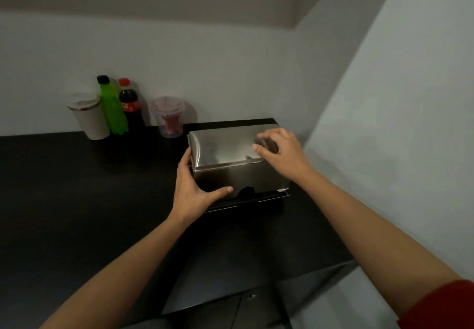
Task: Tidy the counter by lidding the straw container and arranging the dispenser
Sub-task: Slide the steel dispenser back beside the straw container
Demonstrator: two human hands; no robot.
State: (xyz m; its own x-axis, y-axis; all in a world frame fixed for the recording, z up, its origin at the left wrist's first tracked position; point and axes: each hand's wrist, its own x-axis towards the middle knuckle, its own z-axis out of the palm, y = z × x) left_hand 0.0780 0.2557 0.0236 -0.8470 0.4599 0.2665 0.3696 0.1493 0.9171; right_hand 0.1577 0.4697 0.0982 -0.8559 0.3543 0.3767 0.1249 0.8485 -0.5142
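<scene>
A shiny steel box-shaped dispenser [225, 149] stands on the black counter [77, 187] near the right wall corner, its curved lid down and a dark slot along its lower front. My left hand [193, 190] grips its left front corner, thumb across the front face and fingers along the left side. My right hand [280, 151] hovers over the right part of the lid with fingers spread and curled; whether the fingertips touch the metal is unclear.
Against the back wall stand a beige lidded tumbler [89, 119], a green bottle [112, 108], a cola bottle [130, 105] and a clear lidded cup [169, 118] with something red inside. The white wall [384, 123] runs close on the right.
</scene>
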